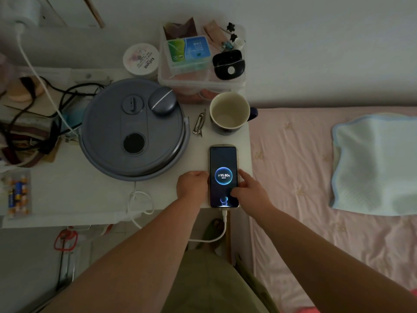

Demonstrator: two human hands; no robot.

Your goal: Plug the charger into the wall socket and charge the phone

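The phone [223, 163] lies face up on the white table [90, 184] near its right front corner. Its lit screen shows a charging ring reading 95.80%. A white charging cable [222, 231] is plugged into the phone's near end and loops down off the table edge. My left hand [191, 185] grips the phone's left edge. My right hand [250, 190] holds the right edge, thumb on the lower screen. At the far left a white plug [19, 27] sits at the wall with a white cord [42, 86] running down from it.
A round grey lidded appliance [133, 129] with a small grey case [162, 100] on top stands left of the phone. A mug [230, 112], metal hair clips [199, 124], a round tub [141, 59] and a clear organiser box [203, 55] sit behind. A bed [316, 177] lies right.
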